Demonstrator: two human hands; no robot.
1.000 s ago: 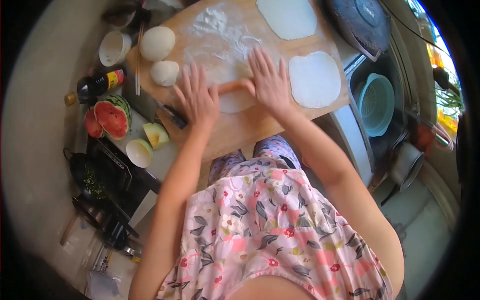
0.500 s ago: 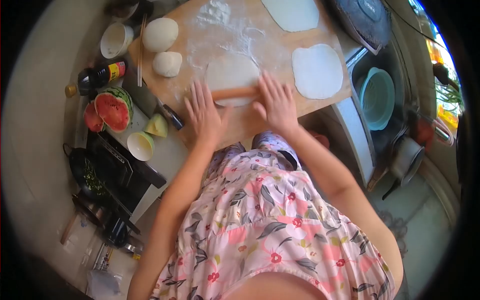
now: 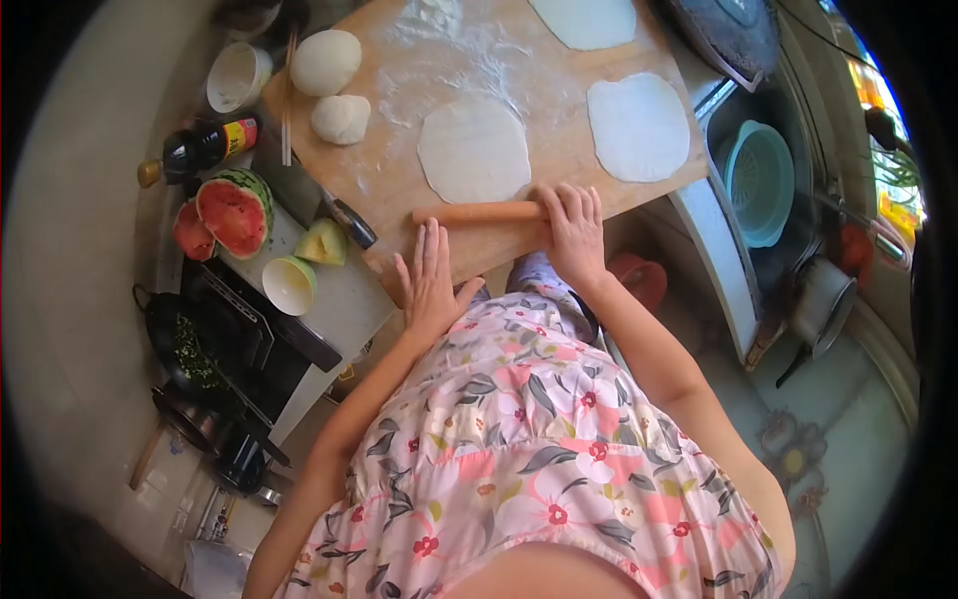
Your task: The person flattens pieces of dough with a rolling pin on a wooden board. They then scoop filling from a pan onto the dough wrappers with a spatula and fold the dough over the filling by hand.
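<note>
A wooden rolling pin (image 3: 481, 212) lies across the near part of the floured board (image 3: 399, 165). My right hand (image 3: 574, 238) is closed round the pin's right end. Fingers stretched out, my left hand (image 3: 431, 283) has its fingertips at the pin's left end and does not wrap it. Just beyond the pin is a flat rolled sheet of dough (image 3: 474, 150). Another dough sheet (image 3: 639, 128) lies to the right, and a third dough sheet (image 3: 587, 20) is at the far edge. Two dough lumps, a larger ball (image 3: 325, 62) and a smaller ball (image 3: 340, 120), sit at the left.
A knife handle (image 3: 351, 224) and chopsticks (image 3: 288, 100) lie by the board's left edge. Further left are a sauce bottle (image 3: 205, 150), cut watermelon (image 3: 238, 215), a small bowl (image 3: 289, 286) and a wok (image 3: 165, 334). To the right, a teal basin (image 3: 758, 185) sits in the sink.
The rolling pin has come off the dough sheet toward my body. My left hand has slid back to the pin's end; my right hand has curled round the other end.
</note>
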